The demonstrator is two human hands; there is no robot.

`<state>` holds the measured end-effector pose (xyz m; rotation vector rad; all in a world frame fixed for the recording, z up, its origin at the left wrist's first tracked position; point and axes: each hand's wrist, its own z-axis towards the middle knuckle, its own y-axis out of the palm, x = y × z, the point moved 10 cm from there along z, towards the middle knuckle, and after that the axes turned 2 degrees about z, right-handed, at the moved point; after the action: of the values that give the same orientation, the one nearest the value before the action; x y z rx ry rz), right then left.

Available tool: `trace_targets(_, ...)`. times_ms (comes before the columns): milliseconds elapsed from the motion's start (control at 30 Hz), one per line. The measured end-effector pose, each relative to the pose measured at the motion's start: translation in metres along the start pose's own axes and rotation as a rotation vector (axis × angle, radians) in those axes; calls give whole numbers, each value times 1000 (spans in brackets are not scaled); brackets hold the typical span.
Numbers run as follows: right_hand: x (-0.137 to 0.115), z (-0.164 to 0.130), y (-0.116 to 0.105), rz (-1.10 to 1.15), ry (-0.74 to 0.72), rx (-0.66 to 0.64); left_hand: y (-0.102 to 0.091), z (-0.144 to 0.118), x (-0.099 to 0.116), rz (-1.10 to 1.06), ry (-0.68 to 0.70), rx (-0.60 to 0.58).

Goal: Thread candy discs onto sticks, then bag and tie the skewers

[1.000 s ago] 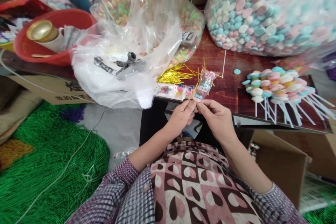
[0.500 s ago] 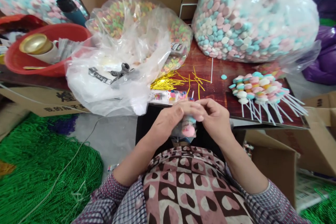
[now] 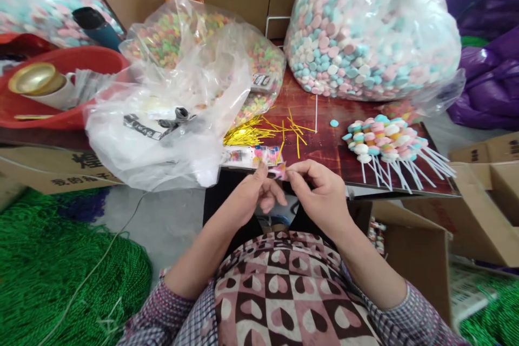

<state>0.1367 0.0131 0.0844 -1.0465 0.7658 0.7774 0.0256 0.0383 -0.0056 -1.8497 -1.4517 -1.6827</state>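
Small pink candy packet (image 3: 279, 171) (mostly hidden) pinched between both hands' fingers (image 3: 291, 175).

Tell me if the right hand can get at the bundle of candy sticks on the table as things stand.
Probably yes. The candy sticks lie in the open on the table, just right of the right hand, with nothing between. But that hand and the left hand are pinching a small packet, so its grip is taken.

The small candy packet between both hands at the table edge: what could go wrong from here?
1. The left hand and right hand pinch the small candy packet beyond the table edge; if it slips, it may fall to the floor.
2. The candy sticks lie beside the right hand, stems near the edge; a sweeping forearm might knock them off.
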Motion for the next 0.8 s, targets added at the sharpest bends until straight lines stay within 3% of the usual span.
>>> trace_targets(100, -22, -10, 14, -25, -198, -106, -1, 8, -14, -233, -58, 28)
trace_targets(233, -14, -27, 34, -9, -249, -253, -6, 8, 11, -306, 97, 75)
trace_targets(300, 2, -24, 28, -43, -183, -219, -5, -1, 31, -208, 221, 91)
trace_targets(367, 17, -15, 8, -85, -91, -95, -1, -12, 44, -53, 328, 105)
trace_targets(433, 25, -7, -16, -88, -28, 56, 10, -17, 44, 130, 352, 89)
trace_targets(533, 19, 0, -31, 31, -61, 109, 27, -8, 15, 223, 193, 2)
trace_targets(600, 14, -1, -24, 162, -78, 21, 34, 1, -7, 58, 49, -50)
trace_targets(700, 18, -9, -11, 306, -38, -132, 34, 10, -21, -187, -49, -14)
trace_targets(800, 31, -22, -8, 363, 15, -197, 37, 11, -29, -103, -72, 6)
